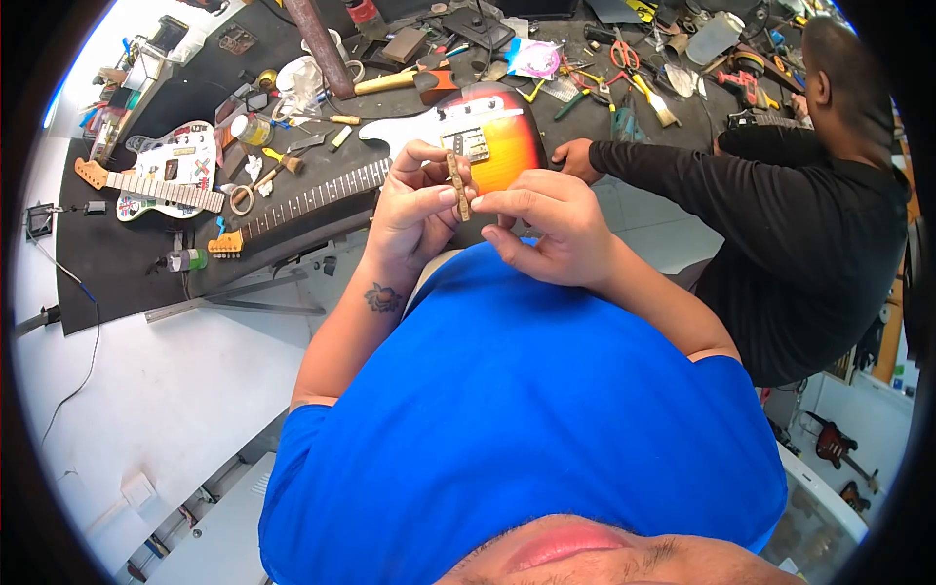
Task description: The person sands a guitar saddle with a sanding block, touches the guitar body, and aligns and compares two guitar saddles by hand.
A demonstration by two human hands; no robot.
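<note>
Black bench (117, 263): beyond my hands, crowded with tools.
Sunburst guitar (487, 136): just behind them.
Left hand (414, 205), right hand (546, 224): I see both pinching a thin strip (457, 185).
Co-worker's sleeve (682, 175): right of my hands.

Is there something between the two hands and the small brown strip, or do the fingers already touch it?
Nothing visible stands between them. The left hand and the right hand both pinch the small brown strip directly, upright, above the sunburst guitar on the workbench. The co-worker's hand rests apart.
</note>
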